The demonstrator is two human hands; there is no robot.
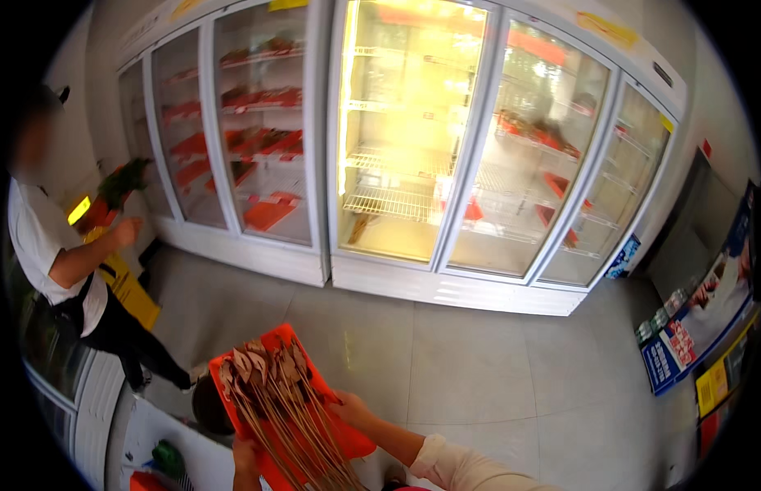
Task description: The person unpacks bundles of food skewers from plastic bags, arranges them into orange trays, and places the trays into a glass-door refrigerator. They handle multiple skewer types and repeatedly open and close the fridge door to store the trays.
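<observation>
A red plastic tray (350,433) is held in front of me between both hands. My left hand (246,453) grips its near left side, and my right hand (351,410) clasps the right rim. Many skewers of thin, brownish slices (267,371) lie in it side by side. Their food ends point away from me, while the bare wooden sticks (301,436) run back toward me and past the picture's bottom edge. The fingers under the tray are hidden.
Glass-door display fridges (380,288) line the wall ahead; one section is lit yellow. At left a person (61,258) holds a red tray of greens (119,187). A dark bucket (210,405) stands beyond my tray, near a white surface (153,429). Advertising boards (693,344) are at right.
</observation>
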